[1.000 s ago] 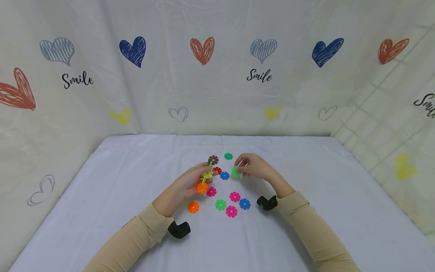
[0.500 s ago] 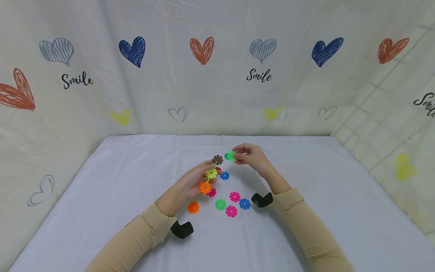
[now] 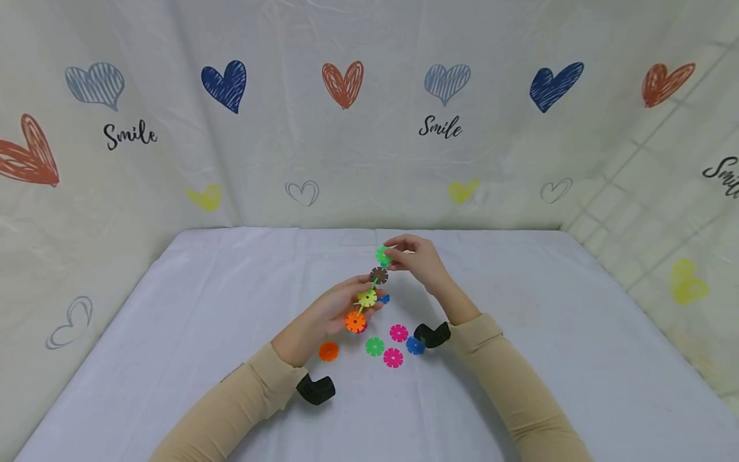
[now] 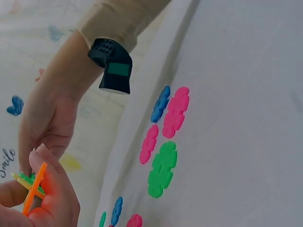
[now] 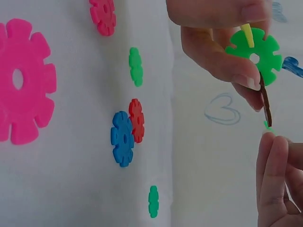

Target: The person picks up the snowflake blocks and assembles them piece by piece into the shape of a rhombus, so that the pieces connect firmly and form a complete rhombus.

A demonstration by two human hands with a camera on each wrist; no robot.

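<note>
My left hand [image 3: 337,305] grips a chain of slotted snowflake discs above the table. An orange disc [image 3: 355,322] hangs at its near end, then a yellow disc [image 3: 367,298], a green disc [image 5: 271,49] seen edge-on from the head, and a brown disc [image 3: 378,276] at the far end. My right hand [image 3: 420,260] pinches a light green disc [image 3: 382,255] between thumb and fingertips, right by the brown one's edge. In the right wrist view, the right fingertips [image 5: 268,142] cover most of that light green disc.
Loose discs lie on the white-clothed table: orange [image 3: 328,351], green [image 3: 375,346], two pink, one of them nearer [image 3: 393,358], and blue [image 3: 415,346]. Red [image 5: 137,120] and blue [image 5: 123,138] ones lie beneath the chain. Black wrist cameras [image 3: 316,389] jut from both sleeves.
My right hand has carried the light green disc away from me and leftward, up to the brown disc. My left hand has shifted slightly right with the chain.
</note>
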